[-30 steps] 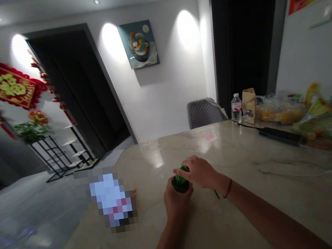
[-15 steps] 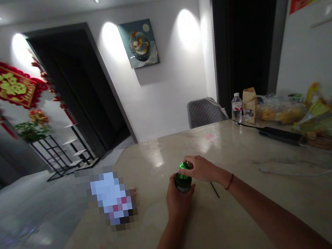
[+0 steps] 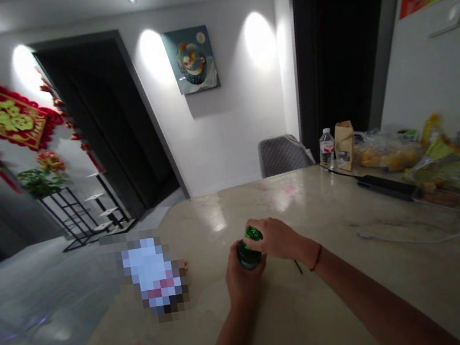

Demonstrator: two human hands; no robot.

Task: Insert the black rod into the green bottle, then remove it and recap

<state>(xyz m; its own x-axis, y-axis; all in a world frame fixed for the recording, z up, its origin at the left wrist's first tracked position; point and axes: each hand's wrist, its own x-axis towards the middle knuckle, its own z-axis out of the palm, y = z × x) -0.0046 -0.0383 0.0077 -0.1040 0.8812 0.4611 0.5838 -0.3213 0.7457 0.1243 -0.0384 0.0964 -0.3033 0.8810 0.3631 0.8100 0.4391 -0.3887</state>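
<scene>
Our left hand (image 3: 241,280) curls round the bottle (image 3: 249,258), our right hand (image 3: 279,236) half-closed on its top (image 3: 253,232), inside the left edge of the counter (image 3: 300,323).

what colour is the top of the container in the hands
The shiny top, gripped by the right hand, is green; the head view shows it.

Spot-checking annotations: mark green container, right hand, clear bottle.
Green container (image 3: 248,257): head view, on its dark body.
Right hand (image 3: 278,238): head view, back of the hand.
Clear bottle (image 3: 327,149): head view, on its label.
</scene>
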